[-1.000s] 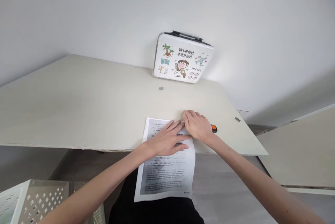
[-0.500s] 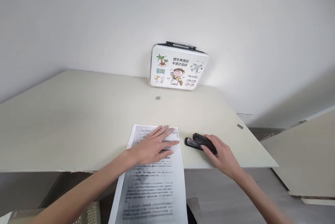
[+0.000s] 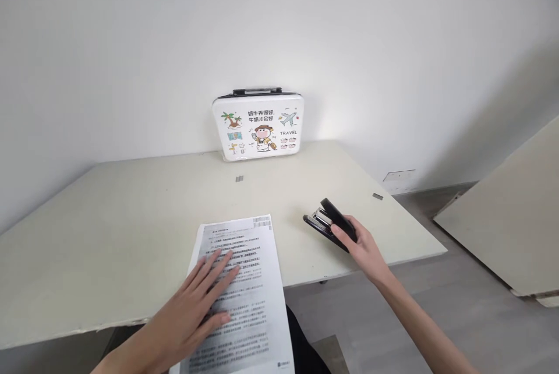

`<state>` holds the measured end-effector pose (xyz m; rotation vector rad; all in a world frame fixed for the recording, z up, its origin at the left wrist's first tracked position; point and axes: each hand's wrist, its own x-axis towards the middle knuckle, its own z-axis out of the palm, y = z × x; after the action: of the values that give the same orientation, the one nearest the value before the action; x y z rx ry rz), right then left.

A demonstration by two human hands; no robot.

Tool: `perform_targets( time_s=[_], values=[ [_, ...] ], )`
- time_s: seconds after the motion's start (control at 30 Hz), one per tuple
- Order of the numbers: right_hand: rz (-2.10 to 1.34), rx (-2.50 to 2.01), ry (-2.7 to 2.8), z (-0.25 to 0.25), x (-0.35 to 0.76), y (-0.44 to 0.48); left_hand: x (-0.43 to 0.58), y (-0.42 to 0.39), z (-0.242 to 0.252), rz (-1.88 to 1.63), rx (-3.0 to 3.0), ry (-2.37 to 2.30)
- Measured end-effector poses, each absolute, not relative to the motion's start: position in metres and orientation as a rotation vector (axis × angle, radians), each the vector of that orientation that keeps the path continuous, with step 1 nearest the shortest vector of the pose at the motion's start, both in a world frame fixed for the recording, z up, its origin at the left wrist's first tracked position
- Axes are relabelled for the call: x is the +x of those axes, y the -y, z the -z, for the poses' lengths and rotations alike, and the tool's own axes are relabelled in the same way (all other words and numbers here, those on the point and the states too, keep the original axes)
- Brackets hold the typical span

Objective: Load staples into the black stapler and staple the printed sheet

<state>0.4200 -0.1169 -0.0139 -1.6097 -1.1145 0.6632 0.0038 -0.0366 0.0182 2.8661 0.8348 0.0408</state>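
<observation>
Printed sheets of paper [image 3: 262, 281] lie over the table's front edge, their lower part hanging past it. My left hand [image 3: 196, 304] rests flat on the print with its fingers spread. To the right, my right hand [image 3: 360, 246] is wrapped round a black stapler [image 3: 334, 225]. The stapler's jaws are apart and point to the upper left, away from the paper. Whether its base touches the table, I cannot tell.
A white cartoon-printed case [image 3: 262, 129] with a black handle stands against the wall at the table's back. A small strip of staples [image 3: 239, 178] lies before it, and another grey strip [image 3: 378, 196] is near the right edge. A pale panel [image 3: 506, 211] stands at the right.
My left hand has slid down the page from its top towards the middle. The stapler is tilted up more and its jaws gape wider. The whole view has shifted to the right.
</observation>
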Motion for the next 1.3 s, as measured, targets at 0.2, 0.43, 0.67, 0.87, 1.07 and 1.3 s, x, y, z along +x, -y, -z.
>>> perform_targets(
  time_s=[0.2, 0.43, 0.67, 0.87, 1.07, 1.3],
  values=[
    [-0.666, -1.518, 1.057, 0.002, 0.417, 0.127, 0.115, -0.001, -0.008, -0.001, 2.909, -0.605],
    [-0.705, -1.541, 1.021, -0.023, 0.428, 0.167, 0.273, -0.069, 0.022, -0.119, 2.892, -0.636],
    [-0.655, -1.585, 0.992, -0.03, 0.427, 0.167, 0.34, -0.077, 0.025, -0.385, 2.75, -0.649],
    [-0.667, -1.595, 1.127, -0.021, 0.414, 0.156, 0.232, -0.052, 0.013, -0.589, 2.443, -0.858],
    [-0.686, -1.551, 1.427, -0.017, 0.372, 0.121, 0.081, -0.015, -0.008, -0.564, 2.262, -1.117],
    [-0.712, -1.333, 1.645, -0.008, 0.309, 0.05, 0.049, -0.002, -0.005, -0.774, 2.071, -1.197]
  ],
)
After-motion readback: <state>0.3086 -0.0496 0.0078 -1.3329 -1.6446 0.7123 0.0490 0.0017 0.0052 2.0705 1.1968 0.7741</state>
